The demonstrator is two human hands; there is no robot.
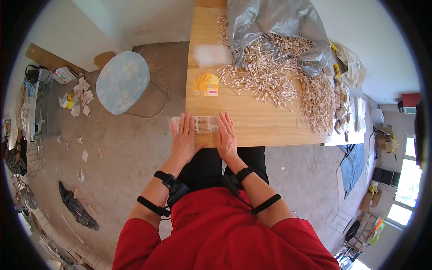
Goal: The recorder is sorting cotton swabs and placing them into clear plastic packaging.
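Observation:
A clear plastic packet of cotton swabs (205, 124) lies flat at the near left of the wooden table (265, 130). My left hand (182, 141) rests on its left end, fingers stretched out and thumb pointing inward. At the packet's right end lies my right hand (228, 137), its fingers straight and close together. Neither hand is wrapped round anything. Just beyond the packet sits a small pile of yellow cards (207, 84). Farther back is a stack of clear plastic bags (211, 55).
Loose cotton swabs (265, 76) are heaped across the table's far right, partly under a grey plastic bag (279, 20). More cloudy packets (360, 114) lie along the right edge. A stool with a pale blue seat (123, 82) stands left of the table, near scattered paper scraps (82, 94).

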